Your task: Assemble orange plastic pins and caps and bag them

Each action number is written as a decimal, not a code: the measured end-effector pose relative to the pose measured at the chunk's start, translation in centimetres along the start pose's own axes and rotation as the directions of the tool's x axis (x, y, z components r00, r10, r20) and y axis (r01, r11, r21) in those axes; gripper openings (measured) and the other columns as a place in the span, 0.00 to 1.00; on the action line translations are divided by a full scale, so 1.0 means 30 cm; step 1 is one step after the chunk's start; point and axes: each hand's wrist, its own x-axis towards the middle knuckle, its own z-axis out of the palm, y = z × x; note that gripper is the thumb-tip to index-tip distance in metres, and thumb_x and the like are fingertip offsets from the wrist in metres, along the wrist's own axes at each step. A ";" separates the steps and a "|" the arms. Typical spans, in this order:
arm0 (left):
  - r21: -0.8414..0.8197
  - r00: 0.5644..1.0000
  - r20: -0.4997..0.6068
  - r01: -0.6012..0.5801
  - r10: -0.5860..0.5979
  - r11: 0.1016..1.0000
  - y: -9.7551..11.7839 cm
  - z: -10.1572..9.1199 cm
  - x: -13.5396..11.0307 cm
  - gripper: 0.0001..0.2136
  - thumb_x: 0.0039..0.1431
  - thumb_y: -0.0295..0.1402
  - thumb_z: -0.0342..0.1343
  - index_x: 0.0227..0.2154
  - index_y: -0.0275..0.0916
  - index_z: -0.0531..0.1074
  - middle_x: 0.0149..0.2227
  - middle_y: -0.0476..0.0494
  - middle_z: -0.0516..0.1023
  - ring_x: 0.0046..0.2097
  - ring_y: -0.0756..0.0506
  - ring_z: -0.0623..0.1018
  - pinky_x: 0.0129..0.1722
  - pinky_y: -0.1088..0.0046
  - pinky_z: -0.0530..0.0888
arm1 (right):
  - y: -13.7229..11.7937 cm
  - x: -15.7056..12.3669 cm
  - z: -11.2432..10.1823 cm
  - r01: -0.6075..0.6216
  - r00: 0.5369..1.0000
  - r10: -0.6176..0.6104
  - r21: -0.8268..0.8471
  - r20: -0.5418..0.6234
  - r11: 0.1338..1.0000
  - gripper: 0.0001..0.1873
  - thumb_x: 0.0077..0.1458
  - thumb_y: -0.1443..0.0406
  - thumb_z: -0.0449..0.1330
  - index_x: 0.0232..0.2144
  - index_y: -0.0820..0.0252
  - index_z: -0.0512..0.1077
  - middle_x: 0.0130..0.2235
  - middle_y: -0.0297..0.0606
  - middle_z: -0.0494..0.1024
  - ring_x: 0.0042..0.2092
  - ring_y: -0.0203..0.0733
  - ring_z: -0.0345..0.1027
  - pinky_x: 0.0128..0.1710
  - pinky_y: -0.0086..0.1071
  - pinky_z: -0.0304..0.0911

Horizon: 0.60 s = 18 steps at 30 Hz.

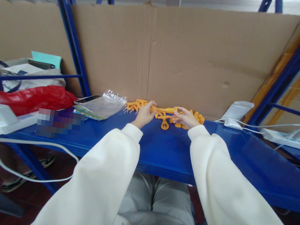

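Note:
A slim orange plastic piece (pixel 165 110) with a ribbed-looking stretch spans the gap between my hands, above the blue shelf. My left hand (pixel 144 115) pinches its rounded left end. At the other end, the thumb and fingers of my right hand (pixel 186 118) close on it. Just below stands an orange part with a round, cup-like end (pixel 165 125). Several orange branching pieces with small metal rings (pixel 132 106) lie beside my left hand. More orange knob-like parts (pixel 200 118) are heaped around and behind my right hand, which partly hides them.
A blue metal shelf (pixel 160 155) bears everything, with a cardboard sheet (pixel 192 55) behind. Clear plastic bags (pixel 102 107) lie left; farther left are a red bag (pixel 36 99) and a white power strip (pixel 14 124). Right are a white pouch (pixel 237 110) and another power strip (pixel 289 140).

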 end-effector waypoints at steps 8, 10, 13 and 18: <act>-0.002 1.000 -0.006 -0.019 0.019 1.000 -0.001 -0.001 -0.001 0.12 0.56 0.25 0.60 0.44 0.40 0.72 0.35 0.50 0.77 0.30 0.49 0.74 0.36 0.73 0.73 | 0.005 0.010 0.001 -0.068 0.994 0.053 -0.176 -0.091 0.982 0.26 0.63 0.41 0.58 0.31 0.57 0.72 0.19 0.37 0.75 0.19 0.36 0.66 0.28 0.37 0.71; -0.008 1.000 -0.016 -0.023 0.023 1.000 -0.008 0.000 0.001 0.12 0.56 0.25 0.60 0.44 0.40 0.72 0.35 0.50 0.78 0.31 0.48 0.75 0.37 0.72 0.74 | 0.002 0.007 0.006 -0.057 0.995 0.043 -0.162 -0.087 0.985 0.24 0.64 0.43 0.59 0.33 0.57 0.72 0.23 0.38 0.78 0.20 0.35 0.68 0.30 0.37 0.70; -0.010 0.999 -0.022 -0.039 0.039 0.999 -0.022 0.005 0.004 0.12 0.56 0.25 0.59 0.43 0.40 0.72 0.35 0.49 0.78 0.33 0.47 0.76 0.38 0.71 0.75 | 0.001 0.004 0.011 -0.015 0.999 0.009 -0.123 -0.050 0.992 0.14 0.64 0.53 0.64 0.39 0.57 0.71 0.29 0.35 0.82 0.23 0.33 0.72 0.27 0.28 0.66; -0.001 0.997 -0.039 -0.069 0.069 0.998 -0.027 0.008 0.007 0.12 0.55 0.25 0.59 0.43 0.40 0.72 0.38 0.48 0.79 0.39 0.45 0.78 0.43 0.69 0.76 | 0.018 0.021 0.008 0.021 0.999 -0.026 -0.138 -0.030 0.990 0.12 0.61 0.60 0.68 0.31 0.58 0.70 0.24 0.33 0.78 0.21 0.32 0.68 0.23 0.25 0.63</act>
